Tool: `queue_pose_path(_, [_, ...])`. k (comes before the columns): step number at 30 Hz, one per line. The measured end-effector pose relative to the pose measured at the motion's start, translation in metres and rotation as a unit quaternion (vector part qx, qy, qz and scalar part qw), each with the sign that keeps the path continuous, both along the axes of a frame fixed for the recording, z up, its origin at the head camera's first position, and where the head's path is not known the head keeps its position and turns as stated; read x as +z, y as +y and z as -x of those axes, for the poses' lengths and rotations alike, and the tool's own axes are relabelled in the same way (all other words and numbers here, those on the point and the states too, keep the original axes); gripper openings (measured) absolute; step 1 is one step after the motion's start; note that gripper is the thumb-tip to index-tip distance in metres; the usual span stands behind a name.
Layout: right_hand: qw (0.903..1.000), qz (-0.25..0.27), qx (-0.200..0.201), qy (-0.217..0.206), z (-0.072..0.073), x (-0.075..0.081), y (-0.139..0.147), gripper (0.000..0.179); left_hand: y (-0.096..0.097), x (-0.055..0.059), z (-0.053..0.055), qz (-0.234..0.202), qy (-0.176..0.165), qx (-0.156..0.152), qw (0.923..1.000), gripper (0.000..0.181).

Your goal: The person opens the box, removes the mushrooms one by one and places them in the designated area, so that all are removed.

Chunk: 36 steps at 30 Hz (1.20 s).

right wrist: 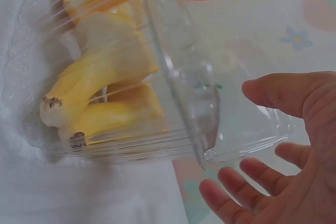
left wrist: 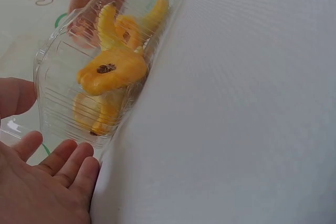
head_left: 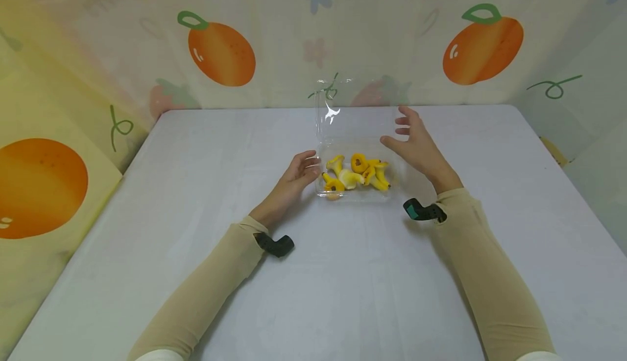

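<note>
A clear plastic clamshell box (head_left: 355,196) stands on the table with its transparent lid (head_left: 355,113) raised at the back. Inside lie several yellow, trumpet-shaped pieces that look like mushrooms (head_left: 359,163), some with dark brown ends. The left hand (head_left: 300,173) is at the box's left end, thumb near the rim and fingers loosely extended by the end wall; whether it touches is hard to tell. To the right of the box, the right hand (head_left: 416,146) has thumb and fingers spread beside the raised lid. It holds nothing in the right wrist view.
The box is on a table with a white cloth (head_left: 313,295), toward its far edge. Behind hangs a curtain (head_left: 382,34) printed with oranges and flowers. A dark wrist device (head_left: 276,245) is on the left sleeve, another (head_left: 423,211) on the right.
</note>
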State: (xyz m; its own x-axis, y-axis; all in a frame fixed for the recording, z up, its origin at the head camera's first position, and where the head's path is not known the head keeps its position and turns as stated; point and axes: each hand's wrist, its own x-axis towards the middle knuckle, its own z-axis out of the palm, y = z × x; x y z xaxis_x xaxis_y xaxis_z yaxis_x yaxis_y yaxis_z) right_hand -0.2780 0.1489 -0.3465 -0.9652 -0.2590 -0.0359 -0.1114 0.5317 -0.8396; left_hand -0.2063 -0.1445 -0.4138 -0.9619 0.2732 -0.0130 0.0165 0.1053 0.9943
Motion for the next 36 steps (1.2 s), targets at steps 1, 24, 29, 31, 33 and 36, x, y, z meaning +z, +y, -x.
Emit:
queue_pose_path(1, [1.0, 0.0, 0.001, -0.002, 0.0003, -0.0003, -0.0002, 0.091, 0.0001, 0.0002, -0.0001, 0.001, 0.001, 0.0, 1.0, 0.057])
queue_pose_path(24, [0.9961, -0.059, 0.047, -0.045, -0.0014, -0.0017, 0.0026, 0.08, 0.0019, 0.0027, -0.0005, 0.006, 0.001, -0.011, 0.9999, 0.057])
queue_pose_path(29, [0.9943, -0.066, 0.064, -0.054, -0.0008, -0.0027, 0.0031, 0.078, 0.0018, 0.0018, 0.0003, 0.008, 0.004, -0.008, 0.9999, 0.057])
queue_pose_path(31, [0.9935, -0.07, 0.069, -0.056, -0.0008, -0.0026, 0.0034, 0.078, 0.002, 0.0013, 0.0007, 0.009, 0.004, -0.008, 0.9999, 0.057])
queue_pose_path(33, [0.9931, -0.074, 0.072, -0.056, -0.0012, -0.0022, 0.0037, 0.078, 0.0021, 0.0007, 0.001, 0.01, 0.006, -0.009, 0.9999, 0.057])
queue_pose_path(36, [0.9931, -0.076, 0.076, -0.048, -0.0016, -0.0012, 0.0041, 0.078, 0.0022, 0.0008, 0.0006, 0.011, 0.007, -0.008, 0.9999, 0.057])
